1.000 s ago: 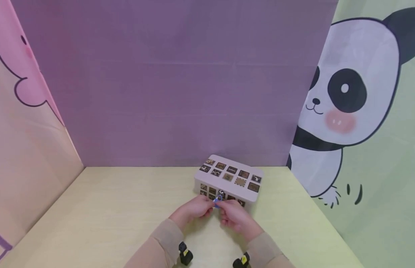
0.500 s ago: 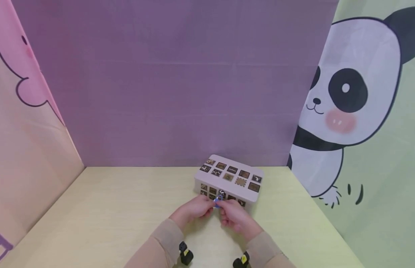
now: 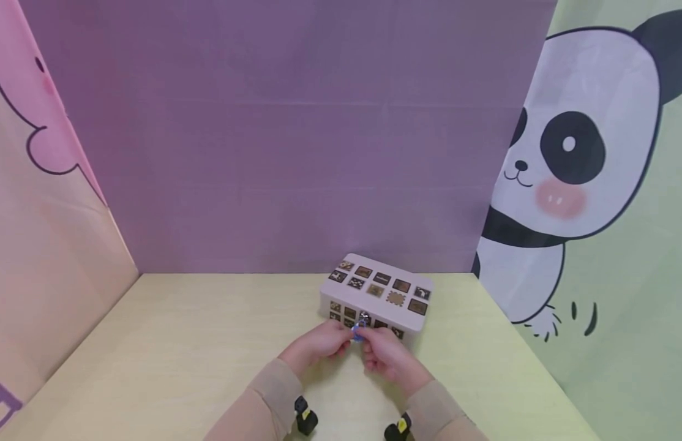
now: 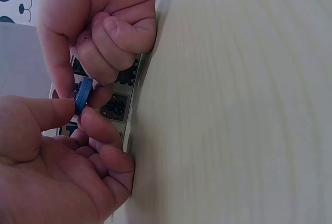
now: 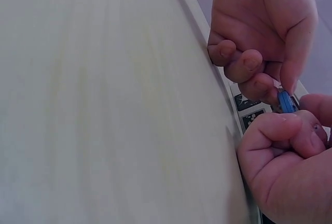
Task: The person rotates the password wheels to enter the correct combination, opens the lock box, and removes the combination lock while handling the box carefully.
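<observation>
A small blue padlock [image 3: 358, 331] sits at the front of a white tin box [image 3: 385, 309], right below the metal clasp [image 3: 365, 316]. My left hand [image 3: 321, 340] pinches the padlock from the left between thumb and index finger. From the other side my right hand [image 3: 389, 355] pinches it too, its other fingers curled. Seen from the left wrist, the padlock's blue body [image 4: 83, 95] stands between both sets of fingertips. In the right wrist view the fingers cover much of the padlock [image 5: 286, 102]. Its shackle loops up toward the clasp in the head view.
The box, printed with dark square pictures, stands at an angle near the back of the pale wooden table [image 3: 209, 343]. Behind it hangs a purple cloth [image 3: 291, 135]. A panda-print cloth [image 3: 605, 202] flanks the right side, a pink-and-beige one [image 3: 49, 233] the left.
The padlock has tilted slightly between the fingertips. Both hands stay in the same place at the box's front, and the box has not moved.
</observation>
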A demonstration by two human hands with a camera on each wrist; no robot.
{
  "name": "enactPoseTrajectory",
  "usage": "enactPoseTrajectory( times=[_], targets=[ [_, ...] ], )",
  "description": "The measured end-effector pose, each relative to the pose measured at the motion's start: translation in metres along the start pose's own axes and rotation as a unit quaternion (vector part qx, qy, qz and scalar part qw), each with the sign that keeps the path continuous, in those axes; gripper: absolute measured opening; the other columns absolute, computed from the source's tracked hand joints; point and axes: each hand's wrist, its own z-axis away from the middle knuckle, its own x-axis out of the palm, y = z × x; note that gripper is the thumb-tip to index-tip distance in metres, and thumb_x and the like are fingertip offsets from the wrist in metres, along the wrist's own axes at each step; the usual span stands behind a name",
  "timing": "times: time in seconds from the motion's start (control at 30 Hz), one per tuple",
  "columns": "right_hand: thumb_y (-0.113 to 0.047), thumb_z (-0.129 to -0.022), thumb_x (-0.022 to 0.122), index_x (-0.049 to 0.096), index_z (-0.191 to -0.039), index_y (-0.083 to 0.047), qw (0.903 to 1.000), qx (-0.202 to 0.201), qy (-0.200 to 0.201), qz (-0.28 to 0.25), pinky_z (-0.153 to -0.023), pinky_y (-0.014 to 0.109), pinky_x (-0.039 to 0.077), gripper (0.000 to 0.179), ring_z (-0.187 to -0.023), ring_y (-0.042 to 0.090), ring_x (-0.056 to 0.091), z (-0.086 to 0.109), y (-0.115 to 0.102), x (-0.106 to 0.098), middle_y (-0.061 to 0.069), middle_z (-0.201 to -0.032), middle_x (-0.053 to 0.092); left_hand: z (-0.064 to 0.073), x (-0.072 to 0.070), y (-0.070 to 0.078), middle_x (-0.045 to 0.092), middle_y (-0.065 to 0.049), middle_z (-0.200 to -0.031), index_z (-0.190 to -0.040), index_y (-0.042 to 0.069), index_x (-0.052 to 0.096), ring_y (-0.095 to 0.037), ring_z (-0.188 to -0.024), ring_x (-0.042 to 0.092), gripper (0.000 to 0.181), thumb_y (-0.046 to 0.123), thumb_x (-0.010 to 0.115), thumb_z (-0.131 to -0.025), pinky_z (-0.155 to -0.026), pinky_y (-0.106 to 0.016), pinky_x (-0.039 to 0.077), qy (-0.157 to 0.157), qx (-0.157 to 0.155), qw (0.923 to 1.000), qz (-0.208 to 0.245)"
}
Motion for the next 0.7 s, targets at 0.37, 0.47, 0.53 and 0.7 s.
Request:
enactPoseTrajectory(
  times=[0.37,0.47,0.53,0.7],
  targets=[
    [-0.027,-0.105,0.054,0.066,-0.101,-0.003,0.9999,0.002,-0.005,-0.013,-0.048,0.022,0.030,0.027,-0.050,0.007,0.031,0.009,-0.002,-0.010,-0.008,-0.061,0.038,0.000,0.000,0.000,0.050,-0.002,-0.063,-0.079,-0.004,0.061,-0.009,-0.051,0.037,0.031,0.015,0.053,-0.103,-0.049,-0.022,0.032,0.001,-0.003,1.0000,0.006],
    [-0.028,-0.105,0.055,0.066,-0.101,-0.002,1.0000,0.000,-0.006,-0.008,-0.049,0.022,0.031,0.028,-0.051,0.007,0.031,0.011,-0.002,-0.012,-0.008,-0.062,0.038,0.000,0.000,0.000,0.050,-0.002,-0.063,-0.081,-0.005,0.061,-0.009,-0.050,0.036,0.031,0.015,0.052,-0.103,-0.048,-0.021,0.031,0.001,-0.003,1.0000,0.006],
    [-0.028,-0.104,0.056,0.067,-0.100,-0.002,1.0000,0.002,-0.007,-0.007,-0.050,0.022,0.032,0.028,-0.051,0.007,0.031,0.013,-0.002,-0.014,-0.008,-0.062,0.038,-0.001,0.000,0.000,0.049,-0.001,-0.063,-0.080,-0.005,0.061,-0.008,-0.050,0.036,0.031,0.015,0.052,-0.103,-0.048,-0.021,0.031,0.001,-0.004,1.0000,0.007],
    [-0.029,-0.103,0.057,0.064,-0.096,-0.005,0.9999,0.005,-0.011,-0.004,-0.051,0.022,0.032,0.026,-0.052,0.008,0.030,0.016,-0.003,-0.017,-0.008,-0.063,0.038,-0.001,0.000,-0.001,0.049,-0.001,-0.063,-0.080,-0.005,0.062,-0.008,-0.050,0.036,0.031,0.014,0.052,-0.103,-0.048,-0.021,0.031,0.001,-0.004,1.0000,0.009]
  ],
)
